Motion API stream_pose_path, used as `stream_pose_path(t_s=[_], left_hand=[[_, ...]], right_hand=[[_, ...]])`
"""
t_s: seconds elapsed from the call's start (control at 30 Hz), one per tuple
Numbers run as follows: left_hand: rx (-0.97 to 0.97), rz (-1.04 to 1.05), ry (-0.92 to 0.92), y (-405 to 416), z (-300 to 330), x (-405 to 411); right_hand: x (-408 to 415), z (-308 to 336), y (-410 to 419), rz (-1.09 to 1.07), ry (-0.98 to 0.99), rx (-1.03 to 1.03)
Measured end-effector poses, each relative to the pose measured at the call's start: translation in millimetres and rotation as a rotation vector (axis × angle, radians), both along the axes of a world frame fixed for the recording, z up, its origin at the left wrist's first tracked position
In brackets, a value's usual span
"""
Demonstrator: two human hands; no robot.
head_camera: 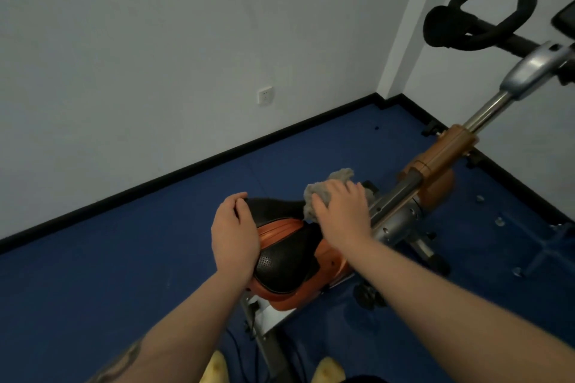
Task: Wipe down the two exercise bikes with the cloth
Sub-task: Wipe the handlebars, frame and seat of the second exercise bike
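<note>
An orange and black exercise bike stands in front of me, its black saddle (281,261) with an orange stripe in the middle of the view. My left hand (235,233) grips the saddle's left edge, fingers curled over it. My right hand (342,211) presses a crumpled grey cloth (320,193) onto the nose of the saddle, fingers spread flat over it. The bike's orange frame post (445,154) rises to the right toward the black handlebars (466,31). Only one bike is in view.
The bike stands on a blue floor (124,274) near a white wall with a black skirting board and a socket (265,95). A metal base frame (541,242) lies at the right. My yellow shoes (328,370) show at the bottom edge.
</note>
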State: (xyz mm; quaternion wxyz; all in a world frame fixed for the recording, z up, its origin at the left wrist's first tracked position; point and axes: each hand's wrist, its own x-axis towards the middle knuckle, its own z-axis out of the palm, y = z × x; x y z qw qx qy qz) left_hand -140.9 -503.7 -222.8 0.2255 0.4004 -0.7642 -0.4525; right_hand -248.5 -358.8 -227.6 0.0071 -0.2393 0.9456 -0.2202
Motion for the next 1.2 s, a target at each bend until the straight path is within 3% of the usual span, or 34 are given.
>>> stream_pose_path(t_s=[0.13, 0.23, 0.33, 0.47, 0.53, 0.67, 0.77, 0.97, 1.07, 1.2], left_hand=[[-0.017, -0.1, -0.08, -6, 4, -1], [0.141, -0.298, -0.124, -23, 7, 0], [0.366, -0.421, -0.127, -42, 9, 6], [0.392, -0.479, -0.121, -53, 11, 4], [0.33, -0.511, -0.098, -56, 10, 1], [0.048, -0.62, -0.15, -58, -1, -3], [-0.111, -0.763, -0.177, -59, -6, -2], [-0.334, -0.989, -0.275, -64, 9, -32], [-0.391, -0.94, -0.341, -50, 8, -44], [-0.398, -0.819, -0.259, -50, 0, -44]], right_hand=[[75, -2, -23, -0.024, -0.079, -0.229], [134, -5, -25, -0.014, -0.208, -0.374], [141, -7, -26, 0.005, -0.183, -0.302], [84, -1, -47, -0.267, -0.232, -0.093], [77, 3, -57, -0.39, -0.227, -0.058], [131, 0, -65, -0.448, -0.266, -0.274], [164, -5, -72, -0.467, -0.238, -0.313], [95, 12, -71, -0.696, -0.327, -0.274], [125, 6, -79, -0.773, -0.307, -0.331], [190, -7, -94, -0.785, -0.278, -0.62]])
